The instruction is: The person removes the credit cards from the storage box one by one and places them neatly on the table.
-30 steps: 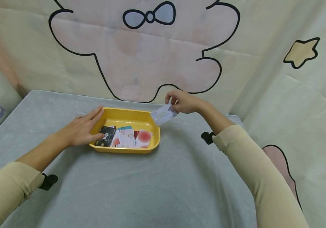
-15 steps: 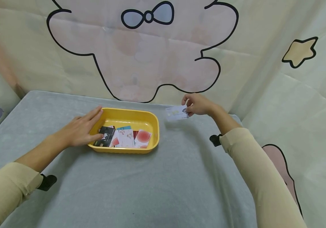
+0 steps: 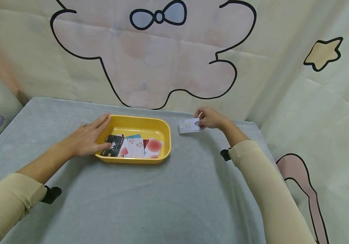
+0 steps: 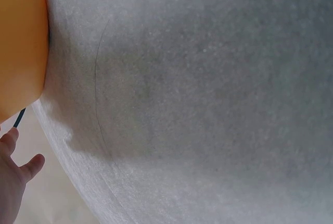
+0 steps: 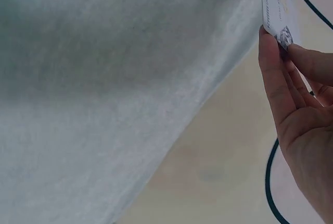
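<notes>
A yellow tray (image 3: 139,161) stands toward the back of the table with several cards lying in it. A black VIP card (image 3: 113,145) is at its left end, then a white patterned card (image 3: 135,148) and a card with a red circle (image 3: 154,146). My left hand (image 3: 85,140) rests on the tray's left end, fingers stretched along the rim and thumb reaching over the black card. To the right of the tray, my right hand (image 3: 210,118) pinches a white card (image 3: 189,125) by its right end between thumb and fingers, close over the cloth.
A grey cloth (image 3: 150,200) covers the table. Behind its back edge hangs a pale curtain (image 3: 168,61) with cartoon drawings, and more curtain closes off both sides. Black straps (image 3: 51,195) show at the wrists.
My right hand has carried the white card from over the tray's right rim out to the right, then lowered it toward the cloth. The left hand and the tray stay put.
</notes>
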Motion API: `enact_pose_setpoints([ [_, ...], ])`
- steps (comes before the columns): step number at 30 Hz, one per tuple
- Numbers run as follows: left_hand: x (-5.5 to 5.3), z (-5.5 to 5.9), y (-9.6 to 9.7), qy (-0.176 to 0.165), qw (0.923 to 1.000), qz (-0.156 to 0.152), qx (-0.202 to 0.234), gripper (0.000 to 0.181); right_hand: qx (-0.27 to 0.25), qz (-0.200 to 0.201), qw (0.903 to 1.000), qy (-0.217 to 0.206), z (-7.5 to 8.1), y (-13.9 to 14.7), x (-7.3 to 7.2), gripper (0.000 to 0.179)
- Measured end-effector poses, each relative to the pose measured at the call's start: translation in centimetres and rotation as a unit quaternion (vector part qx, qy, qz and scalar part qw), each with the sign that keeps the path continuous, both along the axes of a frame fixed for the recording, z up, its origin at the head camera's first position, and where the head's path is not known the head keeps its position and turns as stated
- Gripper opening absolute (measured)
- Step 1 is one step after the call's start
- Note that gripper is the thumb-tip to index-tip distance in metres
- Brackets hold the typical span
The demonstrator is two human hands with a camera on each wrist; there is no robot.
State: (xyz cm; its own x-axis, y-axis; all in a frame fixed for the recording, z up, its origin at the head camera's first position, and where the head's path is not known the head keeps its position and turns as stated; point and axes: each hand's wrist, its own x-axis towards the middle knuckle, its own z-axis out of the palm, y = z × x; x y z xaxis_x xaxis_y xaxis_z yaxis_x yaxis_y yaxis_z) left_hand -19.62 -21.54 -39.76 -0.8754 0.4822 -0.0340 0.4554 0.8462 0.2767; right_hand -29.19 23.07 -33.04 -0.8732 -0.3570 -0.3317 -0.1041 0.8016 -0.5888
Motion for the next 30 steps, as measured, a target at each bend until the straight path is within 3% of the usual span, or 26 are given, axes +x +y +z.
enact_pose_setpoints([
  [10, 0.0, -0.1, 0.0, -0.001, 1.0000, 0.005, -0.005, 0.094, -0.044, -0.036, 0.9984, 0.004, -2.3, -0.6, -0.9, 0.020],
  [30, -0.2, 0.0, 0.2, -0.002, 0.9999, 0.008, -0.014, 0.095, -0.022, -0.092, 0.9953, 0.022, -4.8, -0.3, -1.7, 0.030],
])
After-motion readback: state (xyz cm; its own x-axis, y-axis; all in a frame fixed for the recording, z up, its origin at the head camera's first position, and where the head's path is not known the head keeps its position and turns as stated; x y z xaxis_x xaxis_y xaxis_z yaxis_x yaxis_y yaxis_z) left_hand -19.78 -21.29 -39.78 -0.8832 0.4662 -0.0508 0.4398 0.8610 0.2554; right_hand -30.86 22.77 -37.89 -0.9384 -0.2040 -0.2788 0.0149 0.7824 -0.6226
